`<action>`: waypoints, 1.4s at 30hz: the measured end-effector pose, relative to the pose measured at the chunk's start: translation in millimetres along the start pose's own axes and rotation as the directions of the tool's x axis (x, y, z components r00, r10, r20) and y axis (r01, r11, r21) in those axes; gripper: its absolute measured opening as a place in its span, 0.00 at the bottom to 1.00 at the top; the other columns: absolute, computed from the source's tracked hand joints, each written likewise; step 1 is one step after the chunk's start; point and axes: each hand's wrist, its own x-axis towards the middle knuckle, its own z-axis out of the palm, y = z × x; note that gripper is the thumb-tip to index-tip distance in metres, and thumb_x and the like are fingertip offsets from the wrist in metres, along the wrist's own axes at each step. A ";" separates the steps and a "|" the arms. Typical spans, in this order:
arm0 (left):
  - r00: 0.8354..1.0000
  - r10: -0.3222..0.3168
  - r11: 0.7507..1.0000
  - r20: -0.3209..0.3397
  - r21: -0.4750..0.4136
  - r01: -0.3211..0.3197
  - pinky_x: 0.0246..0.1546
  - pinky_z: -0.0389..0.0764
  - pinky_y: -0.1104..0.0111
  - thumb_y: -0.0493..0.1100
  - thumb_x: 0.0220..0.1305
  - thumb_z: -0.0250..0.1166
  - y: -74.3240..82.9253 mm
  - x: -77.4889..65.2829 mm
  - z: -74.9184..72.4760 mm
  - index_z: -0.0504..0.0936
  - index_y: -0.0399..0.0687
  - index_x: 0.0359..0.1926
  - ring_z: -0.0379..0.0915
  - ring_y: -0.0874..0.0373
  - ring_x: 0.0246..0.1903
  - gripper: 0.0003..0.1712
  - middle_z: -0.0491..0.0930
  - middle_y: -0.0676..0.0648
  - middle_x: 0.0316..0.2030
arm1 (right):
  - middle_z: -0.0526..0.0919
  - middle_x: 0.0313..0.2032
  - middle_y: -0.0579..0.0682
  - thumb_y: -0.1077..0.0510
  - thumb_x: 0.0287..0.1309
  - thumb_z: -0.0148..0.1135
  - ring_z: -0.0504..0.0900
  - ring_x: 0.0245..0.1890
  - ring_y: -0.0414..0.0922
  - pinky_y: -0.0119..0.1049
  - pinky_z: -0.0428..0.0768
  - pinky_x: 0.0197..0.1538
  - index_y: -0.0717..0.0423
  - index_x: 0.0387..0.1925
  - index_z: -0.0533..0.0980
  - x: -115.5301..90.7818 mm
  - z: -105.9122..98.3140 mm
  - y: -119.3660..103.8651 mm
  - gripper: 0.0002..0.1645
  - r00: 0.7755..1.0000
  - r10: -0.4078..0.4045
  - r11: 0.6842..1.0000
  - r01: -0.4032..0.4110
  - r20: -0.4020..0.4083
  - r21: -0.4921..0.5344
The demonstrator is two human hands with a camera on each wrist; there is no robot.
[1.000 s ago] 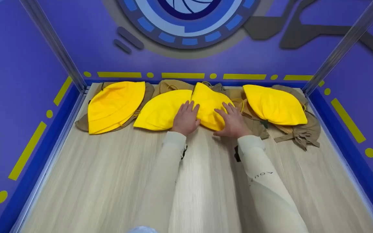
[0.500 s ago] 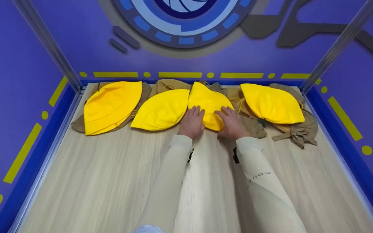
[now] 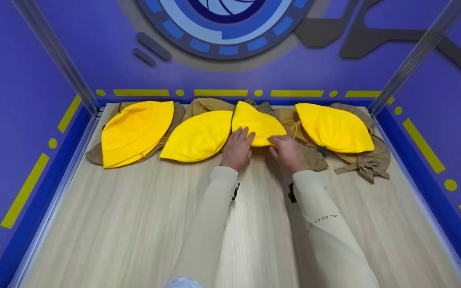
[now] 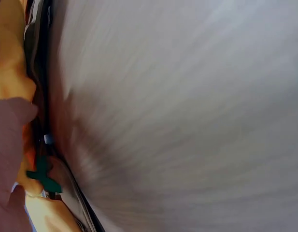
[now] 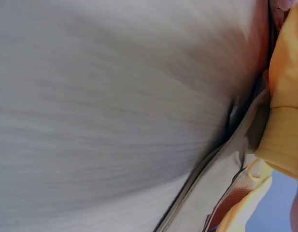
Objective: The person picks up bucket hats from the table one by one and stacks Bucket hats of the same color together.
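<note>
1. Purple wall panels point(image 3: 318, 76) with printed yellow dashes and dots rise beyond both hands and to either side.
2. The pale wood-grain worktop point(image 3: 258, 228) spreads beneath the hands and back toward the person.
3. Two cream sleeves, left sleeve point(image 3: 204, 232) and right sleeve point(image 3: 328, 232), run back from the hands; the right one bears partly legible dark lettering.
4. The central yellow bucket hat point(image 3: 257, 126) lies just ahead of and between the hands, touching both, its near edge spanning the gap between them.
5. Left of the left hand lies a second yellow bucket hat point(image 3: 198, 136), close by, then an outer yellow bucket hat point(image 3: 138, 134) well apart; another, the right-hand yellow bucket hat point(image 3: 334, 129), rests beyond and right of the right hand.
6. Khaki hats point(image 3: 380, 152) show from beneath the yellow ones, one right of the right hand with a tied bow.
7. The left hand point(image 3: 237, 150) lays extended fingers over the central hat; whether its thumb pinches the cloth cannot be told.
8. The right hand point(image 3: 287, 151) pinches the hat's near edge with bent fingers.
9. A yellow cord point(image 3: 295, 129) loops just beyond the right hand.
10. A dark green piece point(image 3: 321, 151) sits right of that hand.
</note>
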 end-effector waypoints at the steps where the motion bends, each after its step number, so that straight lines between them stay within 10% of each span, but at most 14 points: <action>1: 1.000 -0.002 1.000 -0.022 -0.008 0.002 0.80 0.50 0.57 0.51 0.74 0.63 0.1 0.4 -1.1 0.63 0.55 0.77 0.50 0.47 0.80 0.35 0.59 0.45 0.79 | 0.87 0.53 0.55 0.55 0.69 0.66 0.84 0.50 0.54 0.49 0.80 0.63 0.53 0.58 0.81 0.6 -1.0 -1.8 0.18 0.999 -0.004 1.000 0.004 -0.039 -0.002; 14: 0.975 -0.028 0.978 -0.219 -0.210 -0.020 0.79 0.55 0.61 0.43 0.74 0.63 -0.8 4.0 -31.1 0.72 0.55 0.71 0.59 0.55 0.77 0.27 0.71 0.52 0.72 | 0.90 0.49 0.54 0.58 0.70 0.63 0.89 0.44 0.54 0.47 0.84 0.57 0.53 0.58 0.82 -9.5 -35.2 -2.9 0.17 0.913 -0.106 0.994 0.112 -0.394 -0.010; 24: 0.967 0.074 0.926 -0.244 -0.342 -0.158 0.77 0.60 0.63 0.44 0.66 0.72 -28.2 -7.8 -48.8 0.69 0.56 0.73 0.61 0.55 0.75 0.37 0.70 0.52 0.73 | 0.89 0.49 0.55 0.58 0.71 0.63 0.89 0.45 0.53 0.50 0.85 0.55 0.57 0.57 0.82 -28.4 -71.1 2.5 0.16 0.883 -0.134 0.978 0.192 -0.450 0.085; 28: 0.980 0.038 0.906 -0.197 -0.407 -0.117 0.76 0.61 0.62 0.41 0.66 0.70 -37.5 -12.9 -52.8 0.69 0.60 0.73 0.62 0.56 0.75 0.37 0.70 0.55 0.73 | 0.89 0.50 0.54 0.58 0.69 0.65 0.89 0.46 0.52 0.49 0.85 0.55 0.56 0.57 0.83 -34.9 -81.7 4.4 0.17 0.875 -0.155 0.971 0.219 -0.459 0.090; 37: 0.995 -0.073 0.745 -0.062 -0.667 0.012 0.70 0.72 0.60 0.41 0.67 0.68 -50.0 -27.8 -61.5 0.80 0.65 0.65 0.76 0.57 0.55 0.26 0.82 0.58 0.59 | 0.90 0.50 0.51 0.58 0.69 0.64 0.87 0.42 0.47 0.14 0.74 0.55 0.56 0.54 0.84 -45.3 -98.9 4.3 0.15 0.894 -0.123 0.945 0.237 -0.430 0.224; 42: 0.997 -0.076 0.713 -0.017 -0.700 0.042 0.68 0.74 0.59 0.44 0.65 0.69 -57.3 -33.9 -65.8 0.82 0.69 0.60 0.76 0.58 0.51 0.24 0.83 0.60 0.55 | 0.90 0.49 0.49 0.57 0.71 0.62 0.83 0.40 0.39 0.14 0.76 0.51 0.54 0.54 0.84 -49.5 -104.3 8.5 0.15 0.927 -0.044 0.911 0.191 -0.372 0.366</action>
